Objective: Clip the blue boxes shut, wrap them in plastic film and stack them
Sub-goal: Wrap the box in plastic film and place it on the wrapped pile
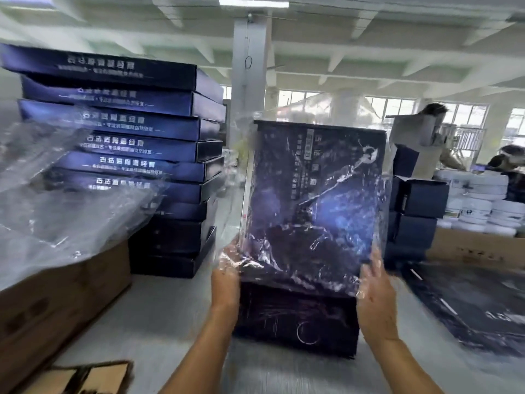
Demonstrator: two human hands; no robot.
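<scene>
I hold a large flat blue box [315,194] upright in front of me, tilted back, inside a clear plastic film bag [366,194] that covers its upper part. My left hand [227,268] grips the box's lower left edge through the film. My right hand [376,291] grips the lower right edge, fingers under the film. The box's bottom end [295,317] sticks out below the film. A tall stack of blue boxes [127,155] stands at the left on the table.
Loose plastic film bags [65,200] lie on a brown carton [56,297] at the left. Small dark boxes [417,206] are piled at the right, with white tubs [480,203] behind. A flat blue box [468,302] lies at the right. Two people work at the far right.
</scene>
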